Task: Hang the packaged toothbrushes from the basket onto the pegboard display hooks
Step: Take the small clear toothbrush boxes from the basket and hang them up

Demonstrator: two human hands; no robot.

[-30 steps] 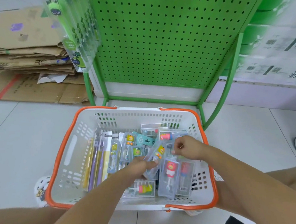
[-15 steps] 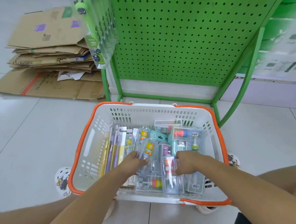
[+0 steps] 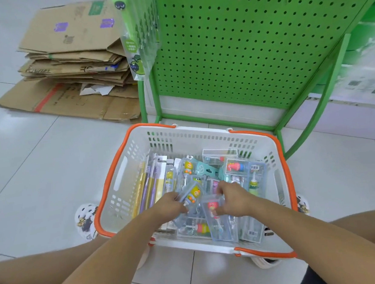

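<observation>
Both hands in the basket [image 3: 118, 184], each on a toothbrush pack.

Left hand [image 3: 171, 204] grips a clear pack with a yellow figure [image 3: 194, 193]; right hand [image 3: 232, 199] pinches the top of a pack with a red figure [image 3: 216, 217], both low among the loose packs. Likely risk: the slick packs overlap, so lifting one could drag or tip a neighbour, or it may slip before reaching the pegboard [image 3: 231, 45] behind the basket.

Both hands, left [image 3: 172, 204] and right [image 3: 231, 199], reach down (fingers curled).
</observation>
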